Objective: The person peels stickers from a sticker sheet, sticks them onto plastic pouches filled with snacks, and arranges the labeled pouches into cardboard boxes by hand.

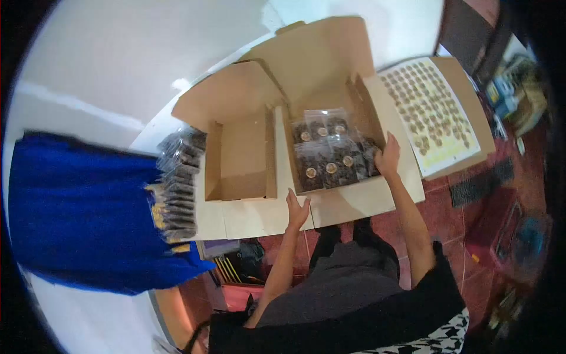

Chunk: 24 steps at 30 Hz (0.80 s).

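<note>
head view:
- your left hand [296, 211] is just below the front left corner of the larger cardboard box [365, 112]; its fingers and thumb are spread, with nothing visible between them, and you cannot tell from here whether the fingertips touch the box.
- your right hand [387, 158] is at the right wall of that same box, near its front corner, fingers extended upward; whether you grip the wall or only rest against it, you cannot tell.
- the clear bags [330, 153] with dark contents lie inside the larger box, in front of you, in two rough rows.
- six round stickers [331, 168] show on these bags, three farther from you and three nearer.
- the box's lid [330, 47] stands raised at the far side.
- to its left is a smaller cardboard box [240, 158], its lid up too.
- left of that, a row of similar bags [180, 186] runs along the pale table [259, 219], beside a blue cloth [82, 212].
- on your right, a white sheet [434, 165] bearing many round stickers lies on a cardboard piece [474, 112].
- red floor tiles [436, 213] show below the table.
</note>
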Each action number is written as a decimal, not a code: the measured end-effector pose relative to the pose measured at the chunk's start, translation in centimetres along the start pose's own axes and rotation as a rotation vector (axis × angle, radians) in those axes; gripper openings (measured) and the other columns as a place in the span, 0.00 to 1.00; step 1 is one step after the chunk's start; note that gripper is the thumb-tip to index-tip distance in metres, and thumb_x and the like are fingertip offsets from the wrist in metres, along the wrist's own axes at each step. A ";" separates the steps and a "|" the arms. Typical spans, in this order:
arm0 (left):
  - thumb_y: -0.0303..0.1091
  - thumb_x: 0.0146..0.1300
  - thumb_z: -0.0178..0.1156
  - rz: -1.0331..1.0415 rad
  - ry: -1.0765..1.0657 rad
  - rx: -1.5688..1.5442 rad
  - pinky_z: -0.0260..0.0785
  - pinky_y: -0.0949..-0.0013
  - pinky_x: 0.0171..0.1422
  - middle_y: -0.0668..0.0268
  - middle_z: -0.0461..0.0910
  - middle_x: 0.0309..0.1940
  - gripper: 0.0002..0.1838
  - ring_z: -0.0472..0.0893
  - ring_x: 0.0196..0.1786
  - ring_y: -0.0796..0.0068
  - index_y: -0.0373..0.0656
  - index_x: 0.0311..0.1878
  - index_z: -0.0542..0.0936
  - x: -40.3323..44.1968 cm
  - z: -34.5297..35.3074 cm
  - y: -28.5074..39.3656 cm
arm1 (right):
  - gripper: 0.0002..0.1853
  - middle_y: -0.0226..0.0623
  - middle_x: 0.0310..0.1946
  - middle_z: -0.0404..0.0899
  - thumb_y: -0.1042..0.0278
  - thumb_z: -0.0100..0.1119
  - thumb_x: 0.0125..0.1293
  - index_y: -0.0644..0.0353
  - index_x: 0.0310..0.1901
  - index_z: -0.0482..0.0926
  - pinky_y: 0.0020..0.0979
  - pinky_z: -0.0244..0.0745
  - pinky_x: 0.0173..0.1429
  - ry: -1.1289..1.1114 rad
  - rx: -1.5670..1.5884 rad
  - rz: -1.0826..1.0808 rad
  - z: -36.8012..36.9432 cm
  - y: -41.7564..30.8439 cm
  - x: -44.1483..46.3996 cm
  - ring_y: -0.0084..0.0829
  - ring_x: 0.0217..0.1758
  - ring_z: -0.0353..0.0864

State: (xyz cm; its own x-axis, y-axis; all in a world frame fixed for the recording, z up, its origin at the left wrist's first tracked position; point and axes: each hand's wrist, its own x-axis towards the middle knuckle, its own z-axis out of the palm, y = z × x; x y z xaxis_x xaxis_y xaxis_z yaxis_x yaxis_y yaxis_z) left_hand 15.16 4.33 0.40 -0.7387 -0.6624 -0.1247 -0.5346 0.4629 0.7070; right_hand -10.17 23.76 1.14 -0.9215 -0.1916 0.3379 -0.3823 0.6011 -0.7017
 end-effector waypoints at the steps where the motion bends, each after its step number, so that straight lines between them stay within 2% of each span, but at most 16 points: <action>1: 0.40 0.52 0.56 -0.054 0.028 -0.120 0.52 0.63 0.58 0.42 0.51 0.55 0.42 0.56 0.56 0.51 0.27 0.59 0.43 -1.2 -0.5 0.7 | 0.31 0.55 0.49 0.62 0.76 0.48 0.40 0.69 0.52 0.58 0.42 0.51 0.58 -0.046 0.020 0.021 -0.5 -0.2 -0.6 0.51 0.53 0.59; 4: 0.38 0.51 0.56 -0.183 0.140 -0.187 0.54 0.62 0.56 0.43 0.54 0.53 0.40 0.59 0.54 0.52 0.26 0.58 0.46 -4.9 -0.7 -2.3 | 0.29 0.52 0.47 0.62 0.75 0.49 0.40 0.67 0.51 0.60 0.43 0.48 0.57 -0.047 0.098 -0.108 -2.1 -1.9 -4.1 0.49 0.52 0.58; 5: 0.38 0.51 0.56 -0.218 0.216 -0.212 0.54 0.62 0.56 0.43 0.54 0.53 0.40 0.59 0.54 0.52 0.26 0.58 0.46 -6.0 -1.1 -3.4 | 0.29 0.51 0.48 0.61 0.75 0.51 0.41 0.67 0.50 0.60 0.43 0.48 0.57 -0.107 0.087 -0.062 -2.5 -2.4 -5.4 0.49 0.52 0.57; 7: 0.37 0.49 0.57 -0.404 0.091 -0.159 0.54 0.61 0.57 0.44 0.57 0.52 0.37 0.59 0.55 0.51 0.25 0.56 0.51 -8.2 -1.7 -5.5 | 0.28 0.50 0.48 0.61 0.75 0.50 0.41 0.65 0.50 0.61 0.42 0.47 0.57 -0.204 -0.019 -0.107 -2.3 -2.3 -7.8 0.48 0.53 0.57; 10: 0.36 0.47 0.57 -0.572 0.266 -0.123 0.55 0.60 0.57 0.44 0.58 0.52 0.35 0.60 0.54 0.50 0.26 0.54 0.56 -12.4 -2.4 -6.7 | 0.28 0.49 0.48 0.62 0.75 0.48 0.40 0.66 0.49 0.61 0.44 0.46 0.56 -0.297 -0.033 -0.225 -1.7 -3.9 -11.5 0.48 0.53 0.56; 14: 0.36 0.47 0.58 -0.632 0.519 -0.243 0.58 0.61 0.55 0.45 0.57 0.51 0.34 0.63 0.52 0.51 0.29 0.54 0.57 -15.4 -1.0 -11.8 | 0.25 0.49 0.45 0.63 0.75 0.47 0.39 0.66 0.45 0.63 0.42 0.45 0.57 -0.621 0.136 -0.314 -0.7 -10.4 -12.7 0.46 0.53 0.56; 15: 0.36 0.47 0.58 -0.581 0.531 -0.214 0.59 0.62 0.54 0.46 0.57 0.51 0.32 0.64 0.51 0.53 0.30 0.54 0.58 -15.6 0.2 -14.7 | 0.25 0.49 0.45 0.63 0.75 0.47 0.39 0.66 0.45 0.63 0.42 0.45 0.57 -0.639 0.128 -0.364 0.1 -11.6 -12.8 0.46 0.53 0.56; 17: 0.36 0.48 0.58 -0.541 0.575 -0.215 0.61 0.63 0.52 0.47 0.56 0.51 0.31 0.66 0.50 0.54 0.32 0.53 0.60 -15.4 0.2 -16.2 | 0.23 0.48 0.43 0.63 0.75 0.46 0.39 0.65 0.43 0.64 0.41 0.45 0.57 -0.658 0.187 -0.569 2.4 -13.7 -13.1 0.46 0.52 0.56; 19: 0.36 0.49 0.58 -0.743 0.566 -0.468 0.62 0.66 0.51 0.49 0.56 0.50 0.28 0.67 0.48 0.58 0.34 0.51 0.61 -14.3 -4.2 -14.5 | 0.23 0.47 0.44 0.63 0.75 0.46 0.39 0.64 0.43 0.65 0.41 0.45 0.57 -0.712 0.192 -0.655 4.9 -16.3 -12.7 0.45 0.52 0.56; 22: 0.34 0.48 0.58 -0.800 0.593 -0.440 0.62 0.67 0.50 0.50 0.58 0.48 0.25 0.67 0.46 0.57 0.35 0.48 0.63 -12.7 -9.3 -14.0 | 0.21 0.46 0.45 0.63 0.76 0.46 0.41 0.63 0.43 0.65 0.42 0.44 0.57 -0.803 0.193 -0.728 9.1 -20.8 -12.3 0.44 0.52 0.56; 23: 0.34 0.48 0.58 -0.806 0.600 -0.460 0.62 0.67 0.50 0.50 0.58 0.48 0.25 0.67 0.46 0.57 0.35 0.48 0.63 -12.1 -9.1 -16.6 | 0.21 0.46 0.45 0.63 0.76 0.45 0.42 0.63 0.43 0.65 0.42 0.44 0.56 -0.827 0.222 -0.741 10.8 -22.6 -12.4 0.44 0.52 0.56; 24: 0.35 0.48 0.58 -0.699 0.653 -0.426 0.62 0.66 0.50 0.50 0.59 0.47 0.24 0.66 0.47 0.57 0.35 0.48 0.64 -11.5 -9.3 -19.5 | 0.20 0.46 0.45 0.63 0.76 0.45 0.42 0.63 0.43 0.65 0.42 0.44 0.56 -0.853 0.248 -0.746 12.2 -24.4 -12.9 0.44 0.52 0.56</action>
State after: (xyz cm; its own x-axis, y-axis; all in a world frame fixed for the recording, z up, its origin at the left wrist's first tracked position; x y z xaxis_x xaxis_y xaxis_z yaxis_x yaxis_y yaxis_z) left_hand 37.87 -2.51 -5.49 0.1127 -0.9504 -0.2899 -0.4742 -0.3078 0.8249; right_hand 10.17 2.06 6.24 -0.1726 -0.9519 0.2533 -0.7659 -0.0320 -0.6421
